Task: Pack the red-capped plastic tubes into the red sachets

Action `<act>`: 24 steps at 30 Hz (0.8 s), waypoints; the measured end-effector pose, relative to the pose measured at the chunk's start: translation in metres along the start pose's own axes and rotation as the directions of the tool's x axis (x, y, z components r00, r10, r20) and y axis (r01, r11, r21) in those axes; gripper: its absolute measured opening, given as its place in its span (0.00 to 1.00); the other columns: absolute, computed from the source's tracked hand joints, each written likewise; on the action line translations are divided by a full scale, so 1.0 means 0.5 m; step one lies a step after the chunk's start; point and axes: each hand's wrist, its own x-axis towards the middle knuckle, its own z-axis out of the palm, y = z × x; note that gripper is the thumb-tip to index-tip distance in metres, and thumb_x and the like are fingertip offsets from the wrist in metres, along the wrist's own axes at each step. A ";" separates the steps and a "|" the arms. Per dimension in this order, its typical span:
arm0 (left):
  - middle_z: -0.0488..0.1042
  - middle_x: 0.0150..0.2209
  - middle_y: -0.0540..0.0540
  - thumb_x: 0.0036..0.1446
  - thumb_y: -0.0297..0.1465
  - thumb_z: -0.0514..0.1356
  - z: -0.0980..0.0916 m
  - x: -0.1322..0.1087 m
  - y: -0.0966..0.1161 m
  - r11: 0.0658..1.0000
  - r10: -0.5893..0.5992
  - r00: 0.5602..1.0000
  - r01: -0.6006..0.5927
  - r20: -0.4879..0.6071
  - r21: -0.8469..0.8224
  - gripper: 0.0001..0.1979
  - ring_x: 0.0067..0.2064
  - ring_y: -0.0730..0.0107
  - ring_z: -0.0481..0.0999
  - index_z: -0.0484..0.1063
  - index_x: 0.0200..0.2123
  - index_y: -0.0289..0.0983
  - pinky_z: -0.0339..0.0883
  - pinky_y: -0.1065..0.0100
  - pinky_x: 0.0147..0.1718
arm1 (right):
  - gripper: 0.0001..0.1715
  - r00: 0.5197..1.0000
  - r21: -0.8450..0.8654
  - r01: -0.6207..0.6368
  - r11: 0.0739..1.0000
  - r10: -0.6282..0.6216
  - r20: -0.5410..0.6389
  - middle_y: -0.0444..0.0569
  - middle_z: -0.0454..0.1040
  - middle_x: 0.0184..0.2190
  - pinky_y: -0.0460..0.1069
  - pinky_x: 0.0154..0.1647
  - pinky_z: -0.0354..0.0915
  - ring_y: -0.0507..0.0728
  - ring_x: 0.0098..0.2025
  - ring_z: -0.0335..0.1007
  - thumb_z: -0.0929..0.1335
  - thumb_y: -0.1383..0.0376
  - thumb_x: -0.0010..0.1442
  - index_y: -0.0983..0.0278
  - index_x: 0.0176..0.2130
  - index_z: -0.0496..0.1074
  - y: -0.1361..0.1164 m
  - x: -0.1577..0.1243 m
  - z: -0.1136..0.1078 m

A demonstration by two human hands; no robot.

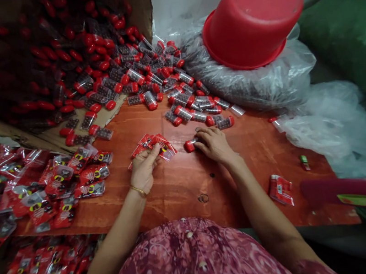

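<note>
My left hand [146, 166] pinches a fanned bunch of small red printed packets [167, 146] above the wooden table. A gold bangle circles that wrist. My right hand [215, 145] has its fingers curled over a small clear tube with a red cap [190, 145], which lies on its side on the table; most of it is hidden under the fingers. Just beyond that hand, more red-capped tubes [183, 113] with dark contents lie in a loose heap.
A cardboard box [134, 5] spills many such tubes from the back left. Filled red packets [59, 179] pile up at the left. An upturned red tub [251, 19] rests on a plastic bag [244, 85] at the back right. Red packets [281, 190] lie at the right.
</note>
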 end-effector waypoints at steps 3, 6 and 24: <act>0.74 0.21 0.51 0.29 0.40 0.71 0.004 0.000 0.000 1.000 -0.023 1.000 0.023 0.008 -0.011 0.19 0.23 0.80 0.71 0.72 0.22 0.33 0.63 0.77 0.24 | 0.15 0.998 0.039 0.013 0.999 -0.011 -0.054 0.56 0.73 0.43 0.58 0.47 0.55 0.63 0.47 0.62 0.64 0.55 0.58 0.64 0.36 0.69 0.002 -0.028 0.021; 0.74 0.21 0.52 0.27 0.41 0.71 0.005 0.000 -0.001 1.000 -0.023 1.000 0.023 -0.002 -0.001 0.20 0.23 0.80 0.70 0.72 0.22 0.33 0.62 0.76 0.24 | 0.16 0.986 0.252 -0.081 0.964 0.114 -0.121 0.51 0.72 0.30 0.54 0.38 0.59 0.58 0.34 0.65 0.65 0.53 0.56 0.64 0.32 0.67 -0.034 -0.069 0.034; 0.72 0.20 0.51 0.29 0.45 0.70 0.016 -0.021 -0.004 0.997 0.015 0.998 -0.019 0.053 0.078 0.21 0.23 0.79 0.69 0.72 0.20 0.33 0.62 0.75 0.25 | 0.10 0.979 0.865 -0.087 0.494 0.205 -0.018 0.41 0.67 0.21 0.44 0.22 0.59 0.48 0.22 0.59 0.69 0.58 0.50 0.63 0.29 0.69 -0.173 -0.124 -0.039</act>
